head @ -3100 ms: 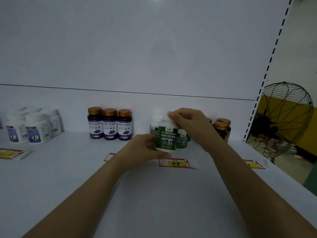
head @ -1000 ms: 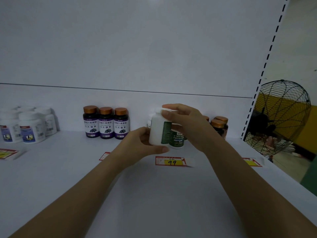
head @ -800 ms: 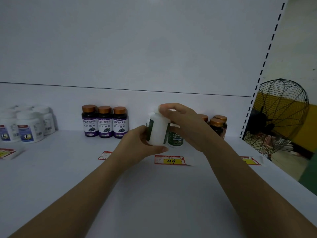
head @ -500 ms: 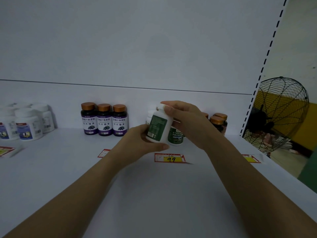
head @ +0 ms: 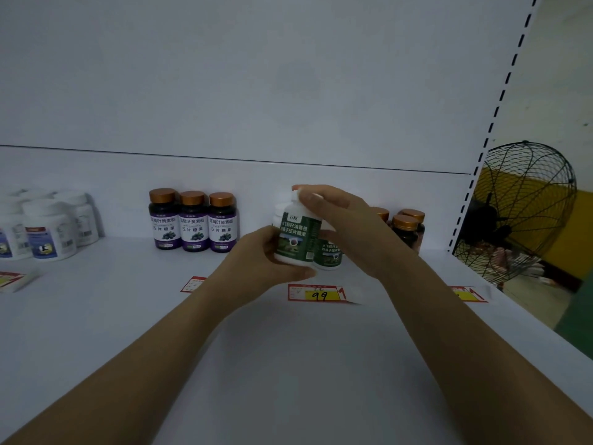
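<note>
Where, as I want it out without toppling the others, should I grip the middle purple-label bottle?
Probably at its copper cap, fingers front and back, coming down from above. The middle purple-label bottle stands upright, tight between the left bottle and the right bottle, so its flanks are blocked; only the cap and the front face are free.

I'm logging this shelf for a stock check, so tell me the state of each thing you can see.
green-label bottle, held near upright, label towards camera, capped.
left hand, grips its base.
right hand, grips its cap.
second green-label bottle, standing on the shelf behind it.
purple-label bottles, three upright, capped.
white bottles, upright, capped.
price tag, lying flat.
</note>
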A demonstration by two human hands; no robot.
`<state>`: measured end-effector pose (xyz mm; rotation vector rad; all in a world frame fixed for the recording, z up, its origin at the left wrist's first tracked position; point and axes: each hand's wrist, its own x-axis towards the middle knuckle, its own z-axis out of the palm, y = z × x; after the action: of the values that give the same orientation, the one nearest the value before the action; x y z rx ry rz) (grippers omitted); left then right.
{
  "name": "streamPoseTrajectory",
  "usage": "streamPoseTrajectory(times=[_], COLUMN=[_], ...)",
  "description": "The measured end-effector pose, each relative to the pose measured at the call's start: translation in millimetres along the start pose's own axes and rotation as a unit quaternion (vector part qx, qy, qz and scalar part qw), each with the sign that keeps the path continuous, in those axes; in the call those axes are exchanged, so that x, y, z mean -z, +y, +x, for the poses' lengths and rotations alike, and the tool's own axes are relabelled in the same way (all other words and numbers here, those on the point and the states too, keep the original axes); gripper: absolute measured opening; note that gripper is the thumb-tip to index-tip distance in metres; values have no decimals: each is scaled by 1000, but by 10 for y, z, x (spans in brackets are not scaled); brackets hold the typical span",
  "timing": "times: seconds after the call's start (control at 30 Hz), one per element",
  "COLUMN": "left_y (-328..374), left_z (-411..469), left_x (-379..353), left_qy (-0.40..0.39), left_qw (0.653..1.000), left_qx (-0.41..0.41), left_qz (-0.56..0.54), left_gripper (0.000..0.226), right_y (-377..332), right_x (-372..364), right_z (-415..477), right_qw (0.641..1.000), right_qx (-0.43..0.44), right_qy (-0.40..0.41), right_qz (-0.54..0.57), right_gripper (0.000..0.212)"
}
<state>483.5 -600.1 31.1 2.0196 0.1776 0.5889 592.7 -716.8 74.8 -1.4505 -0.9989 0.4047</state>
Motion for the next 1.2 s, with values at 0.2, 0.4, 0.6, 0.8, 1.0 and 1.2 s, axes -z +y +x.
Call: streamPoseTrajectory(times=[0.2,0.4,0.6,0.8,1.0,1.2], left_y=[-8,9,-23,-85,-128,-22], left_z=[9,-3,25,72,72,62], left_x=[30,44,66,193,243,281], left_qy=[-19,-38,-47,135,197,82], left_qw=[999,999,997,985,967,994], left_qx=[18,25,40,-90,-131,-55], left_qz=[-19,-29,-37,59,97,50], left_gripper=[41,38,43,57,60,57], right_y=[23,35,32,40,105,-62], right_x=[84,52,29,-98,-186,-103], right_z=[0,12,-19,-95,-89,-104], right_qw=[1000,1000,999,966,932,972], right_qx=[4,-5,3,182,267,168], right_qy=[11,9,-12,-50,-31,-43], right_qz=[22,29,-36,-175,-243,-161], right_gripper=[31,40,38,48,52,58])
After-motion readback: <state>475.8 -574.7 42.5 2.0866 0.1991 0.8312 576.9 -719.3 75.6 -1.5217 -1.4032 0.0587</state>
